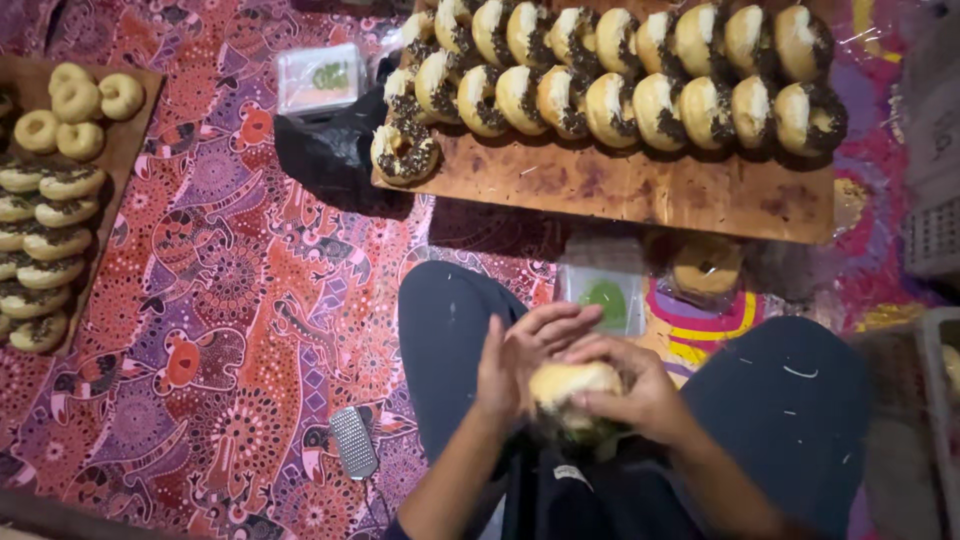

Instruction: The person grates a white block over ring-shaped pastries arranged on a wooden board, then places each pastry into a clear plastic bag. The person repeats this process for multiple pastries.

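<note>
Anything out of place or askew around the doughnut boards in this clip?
One topped doughnut at the left end of the big wooden board lies flat while the rest stand on edge in rows. A small metal grater lies alone on the patterned cloth.

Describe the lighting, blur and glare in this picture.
Head view: dim, warm light; hands and the doughnut they hold are motion-blurred; the wooden board of doughnut rows is fairly sharp; glare glints off plastic wrap top right; corners fall into shadow.

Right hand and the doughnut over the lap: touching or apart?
Touching. The head view shows the right hand with fingers wrapped over the doughnut, no gap visible. The left hand presses its other side.
</note>
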`<state>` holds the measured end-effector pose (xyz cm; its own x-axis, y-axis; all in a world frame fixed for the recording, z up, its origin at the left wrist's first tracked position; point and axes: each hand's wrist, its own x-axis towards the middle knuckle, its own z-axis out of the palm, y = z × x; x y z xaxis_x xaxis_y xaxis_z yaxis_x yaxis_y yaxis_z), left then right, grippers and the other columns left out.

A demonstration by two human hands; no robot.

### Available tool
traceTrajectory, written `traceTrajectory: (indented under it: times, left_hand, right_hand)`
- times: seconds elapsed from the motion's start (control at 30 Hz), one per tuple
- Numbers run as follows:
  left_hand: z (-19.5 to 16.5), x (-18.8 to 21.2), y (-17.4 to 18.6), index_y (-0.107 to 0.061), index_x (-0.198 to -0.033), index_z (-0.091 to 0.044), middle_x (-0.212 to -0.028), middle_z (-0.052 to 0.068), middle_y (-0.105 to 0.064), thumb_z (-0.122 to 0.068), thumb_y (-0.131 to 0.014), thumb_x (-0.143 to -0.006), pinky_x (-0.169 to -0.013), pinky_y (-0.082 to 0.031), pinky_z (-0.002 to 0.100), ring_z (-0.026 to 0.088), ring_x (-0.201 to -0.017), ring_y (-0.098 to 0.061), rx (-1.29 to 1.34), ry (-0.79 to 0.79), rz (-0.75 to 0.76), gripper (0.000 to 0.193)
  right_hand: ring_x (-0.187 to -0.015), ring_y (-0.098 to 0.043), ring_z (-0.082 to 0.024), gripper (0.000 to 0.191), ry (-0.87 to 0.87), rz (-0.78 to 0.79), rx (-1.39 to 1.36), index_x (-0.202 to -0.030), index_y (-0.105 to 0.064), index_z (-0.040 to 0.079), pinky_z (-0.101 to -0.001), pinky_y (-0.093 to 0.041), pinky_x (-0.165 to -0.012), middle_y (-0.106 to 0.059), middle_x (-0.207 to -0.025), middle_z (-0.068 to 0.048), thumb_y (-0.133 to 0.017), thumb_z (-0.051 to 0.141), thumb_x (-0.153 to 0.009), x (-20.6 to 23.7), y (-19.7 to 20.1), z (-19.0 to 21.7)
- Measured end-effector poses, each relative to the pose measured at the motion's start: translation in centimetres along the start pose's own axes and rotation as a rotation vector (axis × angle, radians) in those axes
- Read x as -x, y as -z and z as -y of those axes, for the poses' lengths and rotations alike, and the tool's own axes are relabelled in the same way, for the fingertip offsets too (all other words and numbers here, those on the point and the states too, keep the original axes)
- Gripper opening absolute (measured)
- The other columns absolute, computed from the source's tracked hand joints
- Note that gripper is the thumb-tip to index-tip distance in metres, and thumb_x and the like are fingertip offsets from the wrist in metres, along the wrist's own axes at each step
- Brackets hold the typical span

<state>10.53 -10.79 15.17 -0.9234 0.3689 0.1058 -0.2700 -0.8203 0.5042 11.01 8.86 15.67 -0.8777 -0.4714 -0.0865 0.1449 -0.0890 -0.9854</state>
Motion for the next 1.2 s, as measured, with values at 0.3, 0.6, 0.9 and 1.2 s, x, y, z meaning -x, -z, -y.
traceTrajectory:
  times: [0.3, 0.6, 0.9, 1.2]
  left_hand:
    - [-1.5, 2.4, 3.5, -0.069, -0.115, 0.003, -0.120, 0.017, -0.073, -0.024, -0.050, -0.106, -0.096, -0.055, 0.038, 0.025, -0.106, -0.070, -0.707, -0.264, -0.659, 0.034]
    - [-4.3, 5.6, 10.4, -0.062, -0.105, -0.001, -0.103, 0.010, -0.064, -0.009, -0.053, -0.105, -0.093, -0.049, 0.034, 0.021, -0.100, -0.061, -1.309, -0.535, -0.904, 0.012]
    - [1.6, 10.2, 16.3, -0.066, -0.096, 0.001, -0.085, 0.011, -0.066, -0.010, -0.062, -0.102, -0.075, -0.050, 0.035, 0.020, -0.080, -0.062, -1.459, -0.415, -1.121, 0.013]
    - [-3.3, 9.0, 17.2, -0.068, -0.125, 0.001, -0.075, -0.003, -0.063, -0.009, -0.070, -0.096, -0.060, -0.042, 0.020, 0.005, -0.064, -0.053, -0.887, 0.071, -0.900, 0.031]
  right_hand:
    - [-0.085, -0.070, -0.018, 0.030, -0.168, -0.309, -0.540, -0.095, -0.071, -0.001, -0.0314, -0.057, -0.079, -0.073, -0.093, -0.010, -0.060, 0.026, -0.101, -7.7, -3.1, -5.3]
    - [-0.094, -0.066, -0.015, 0.015, 0.184, -0.126, 0.308, -0.096, -0.081, 0.002, -0.0283, -0.052, -0.086, -0.075, -0.093, -0.008, -0.076, 0.016, -0.093, -14.3, -3.7, -8.4]
    - [-0.082, -0.066, -0.015, 0.015, 0.112, -0.336, 0.454, -0.099, -0.081, 0.004, -0.0271, -0.052, -0.076, -0.073, -0.085, -0.006, -0.077, 0.016, -0.092, -10.9, -5.1, -14.3]
    - [-0.093, -0.067, -0.010, 0.037, -0.214, -0.186, -0.173, -0.122, -0.063, 0.004, -0.0246, -0.053, -0.082, -0.070, -0.106, -0.005, -0.079, 0.012, -0.090, -13.2, -2.1, -17.6]
